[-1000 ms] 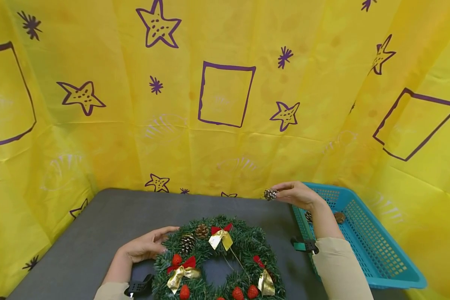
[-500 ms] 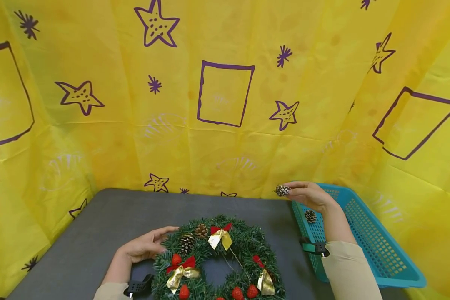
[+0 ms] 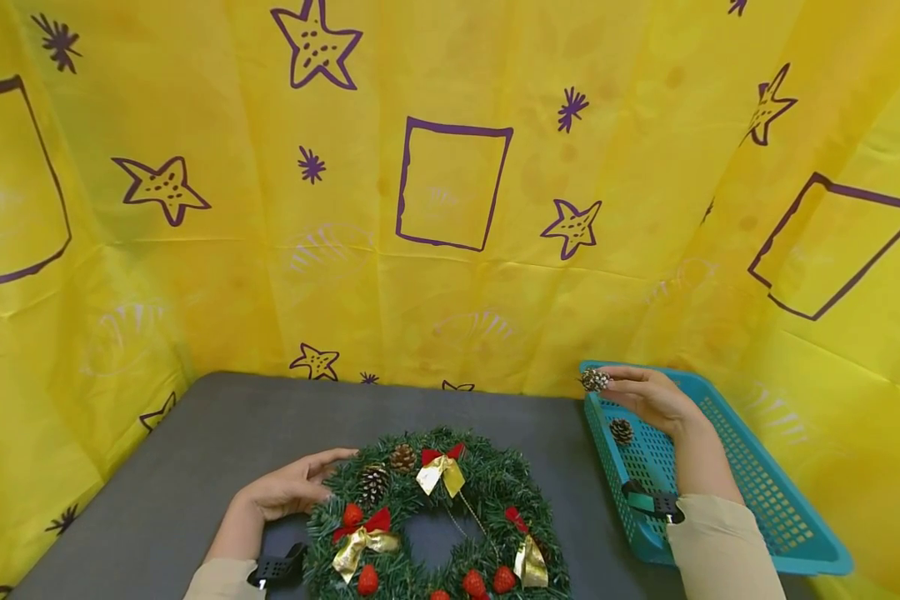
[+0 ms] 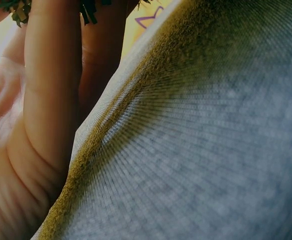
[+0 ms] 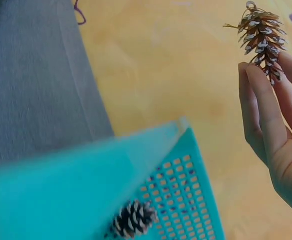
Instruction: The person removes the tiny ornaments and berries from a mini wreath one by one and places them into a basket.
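A green wreath [image 3: 521,475] with red-and-gold bows, red berries and two pine cones lies at the front of the table. My left hand [image 3: 288,486] holds its upper left edge, thumb and fingers around the greenery. In the left wrist view, the fingers [image 4: 53,75] reach up to the needles, mostly out of frame. Over the far left corner of the blue basket, my right hand [image 3: 654,400] pinches a white-tipped pine cone [image 3: 595,380] by one end. The right wrist view shows that pine cone [image 5: 263,41] raised at the fingertips, a metal loop on its top.
The blue plastic basket [image 3: 783,492] stands on the right of the dark grey table [image 3: 270,417]. Another pine cone [image 3: 621,431] lies inside near its left wall. A yellow curtain [image 3: 450,317] with purple drawings hangs behind and at both sides.
My right hand has moved right with the pine cone, from over the table to over the basket's far left corner. The left hand and wreath have stayed nearly still.
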The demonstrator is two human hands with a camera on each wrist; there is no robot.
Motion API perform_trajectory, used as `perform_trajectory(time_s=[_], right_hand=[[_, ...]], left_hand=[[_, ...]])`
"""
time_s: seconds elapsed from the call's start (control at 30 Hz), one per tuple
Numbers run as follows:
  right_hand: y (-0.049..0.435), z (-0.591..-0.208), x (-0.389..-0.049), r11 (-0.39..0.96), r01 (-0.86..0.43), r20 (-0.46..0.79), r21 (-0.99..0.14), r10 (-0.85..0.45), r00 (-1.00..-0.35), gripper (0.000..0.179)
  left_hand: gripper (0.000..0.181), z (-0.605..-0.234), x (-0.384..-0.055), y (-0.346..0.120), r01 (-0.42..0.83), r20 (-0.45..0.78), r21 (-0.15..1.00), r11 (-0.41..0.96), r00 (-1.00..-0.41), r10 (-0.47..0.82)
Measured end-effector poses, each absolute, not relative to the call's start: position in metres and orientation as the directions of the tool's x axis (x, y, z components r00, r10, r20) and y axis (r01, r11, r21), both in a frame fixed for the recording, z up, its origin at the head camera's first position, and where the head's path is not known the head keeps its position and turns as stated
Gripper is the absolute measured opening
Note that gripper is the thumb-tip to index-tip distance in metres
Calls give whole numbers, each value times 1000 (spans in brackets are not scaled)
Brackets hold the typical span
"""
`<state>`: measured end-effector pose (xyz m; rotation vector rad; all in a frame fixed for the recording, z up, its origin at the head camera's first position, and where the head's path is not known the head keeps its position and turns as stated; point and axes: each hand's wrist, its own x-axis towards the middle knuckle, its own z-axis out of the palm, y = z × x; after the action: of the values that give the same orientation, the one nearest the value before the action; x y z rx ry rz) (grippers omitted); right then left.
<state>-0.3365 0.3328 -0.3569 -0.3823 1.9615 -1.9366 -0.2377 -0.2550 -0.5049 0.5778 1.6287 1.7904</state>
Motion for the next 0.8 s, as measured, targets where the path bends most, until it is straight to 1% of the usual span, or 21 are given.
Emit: perform_trajectory(time_s=[0.17,0.37,0.47,0.57,0.8], right_hand=[[346,-361,-332,-18,66,-52,-998,-426,-903,33],[361,-368,-330,-10,54,-44,-999,-430,-902,33],[370,-374,-330,-1,74,-67,-997,-414,-908,33],[378,-381,-329,16,103,-102,-995,-381,-919,33],[390,-388,-328,4,181,-177,-983,-234,-956,27]], left_hand=[[58,-505,-239,-255,-161,-95,987,-23,-688,720],[60,-506,-240,-255,-164,-103,986,-16,-687,720],[60,-506,-240,-255,-162,-101,987,-17,-689,718],[60,-506,-239,-254,-164,-103,986,-17,-689,717],[57,-507,-239,-255,-163,-99,986,-23,-698,710]])
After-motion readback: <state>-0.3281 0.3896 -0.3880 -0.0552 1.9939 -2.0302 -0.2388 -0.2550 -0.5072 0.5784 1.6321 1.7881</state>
